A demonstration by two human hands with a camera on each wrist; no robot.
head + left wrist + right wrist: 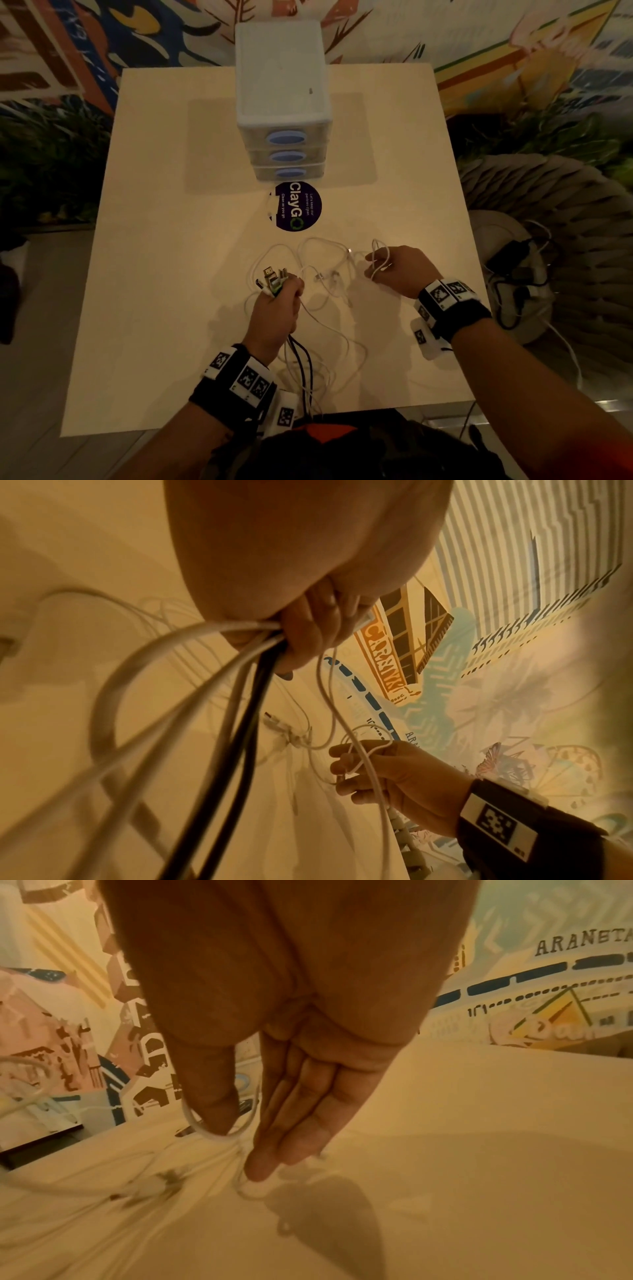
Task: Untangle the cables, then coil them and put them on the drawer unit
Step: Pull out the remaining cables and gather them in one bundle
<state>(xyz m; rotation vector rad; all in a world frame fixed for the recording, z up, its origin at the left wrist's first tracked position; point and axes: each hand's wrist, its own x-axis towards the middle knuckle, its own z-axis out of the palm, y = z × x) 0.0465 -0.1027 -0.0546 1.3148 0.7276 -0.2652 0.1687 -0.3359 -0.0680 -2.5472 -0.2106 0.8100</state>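
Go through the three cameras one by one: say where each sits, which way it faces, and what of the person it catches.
Head: worn on the head, looking down at the table, the drawer unit and both hands.
Left wrist: looks along the left hand, whose grip bunches the cables; the right hand shows beyond.
Right wrist: looks along the right hand's fingers at a white cable loop on its thumb.
Shared: head and left wrist both show the right hand holding white cable.
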